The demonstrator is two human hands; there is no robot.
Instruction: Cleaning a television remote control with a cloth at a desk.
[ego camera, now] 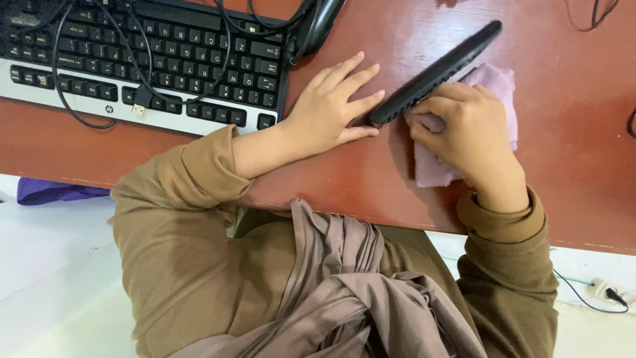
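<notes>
Brown long-sleeved top of fine ribbed knit, covering both arms to the wrists. Left sleeve [199, 166] ending in a turned-back cuff, bunched in folds just above the wrist. Right sleeve [507, 265] ending in a snug folded cuff, ribbing visible along the forearm. Left hand [331, 109] and right hand [474, 132] bare: no rings, watch or gloves seen. Taupe scarf [358, 292] of smooth fabric draped down the front, gathered in loose overlapping folds.

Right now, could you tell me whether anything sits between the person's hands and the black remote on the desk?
Nothing visible does. The left hand already steadies the black remote at its near end, and the right hand presses a pink cloth against its side.
</notes>
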